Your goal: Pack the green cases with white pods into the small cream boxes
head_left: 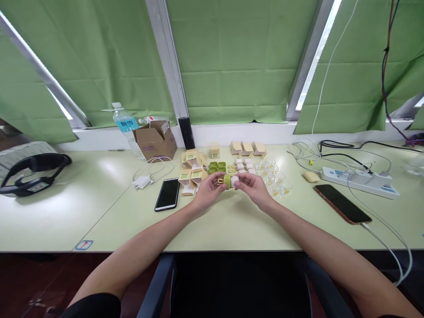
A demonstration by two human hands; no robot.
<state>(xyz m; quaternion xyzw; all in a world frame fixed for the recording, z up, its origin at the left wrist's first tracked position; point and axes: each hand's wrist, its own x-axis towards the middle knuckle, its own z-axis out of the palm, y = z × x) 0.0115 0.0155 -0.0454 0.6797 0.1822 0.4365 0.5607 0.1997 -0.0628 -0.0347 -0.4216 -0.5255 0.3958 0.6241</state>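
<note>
My left hand (208, 192) pinches a small green case (227, 180) with a beige loop at its left end. From the other side, the fingers of my right hand (255, 190) close on a small whitish block (234, 181). Case and block meet end to end above the table; how far one sits inside the other I cannot tell. Just beyond my hands lie several green cases (217, 167), small yellowish pieces (231, 168) and more whitish blocks (240, 164). Clear plastic cups (273, 179) are grouped beside my right hand. Open cream boxes (192, 160) stand past my left hand.
More cream boxes (247, 148) line the back. A phone (167, 194) lies left, another phone (342, 203) right, near a power strip (359, 181) and cables. A cardboard box (155, 141), a water bottle (126, 126) and a black headset (36, 176) occupy the left side.
</note>
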